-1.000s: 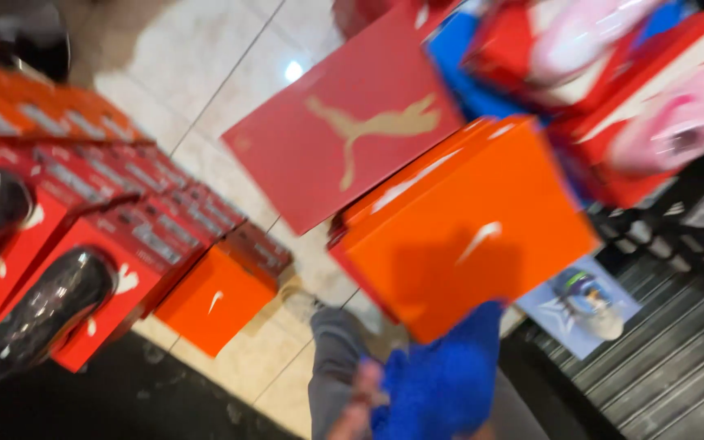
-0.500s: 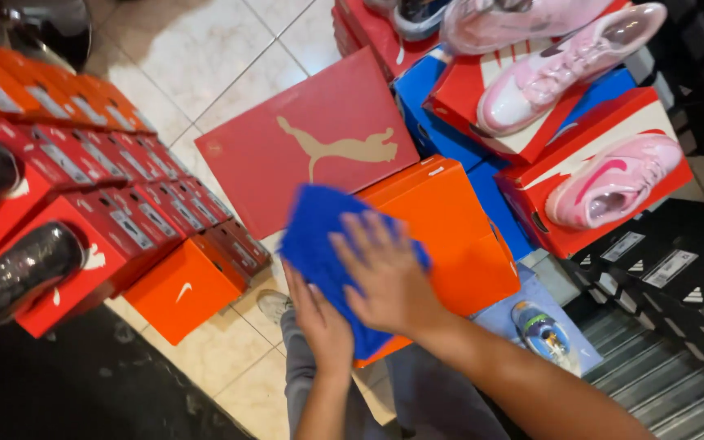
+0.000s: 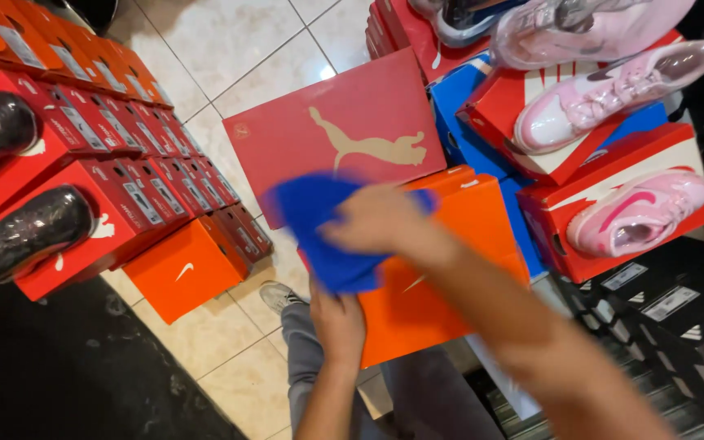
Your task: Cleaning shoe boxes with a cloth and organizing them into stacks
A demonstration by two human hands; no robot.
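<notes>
An orange shoe box rests on my lap, tilted toward me. My left hand grips its near left edge from below. My right hand, blurred by motion, presses a blue cloth flat against the box's lid near its upper left corner. A dark red shoe box lid with a gold leaping-cat mark lies just behind the orange box.
Rows of red and orange shoe boxes line the left, with black plastic-wrapped shoes on top. Pink sneakers sit on red and blue boxes at the right. Black boxes stand lower right. Tiled floor behind.
The orange box came down from a raised position onto my lap. My right hand with the blue cloth has slid up and left across the lid.
</notes>
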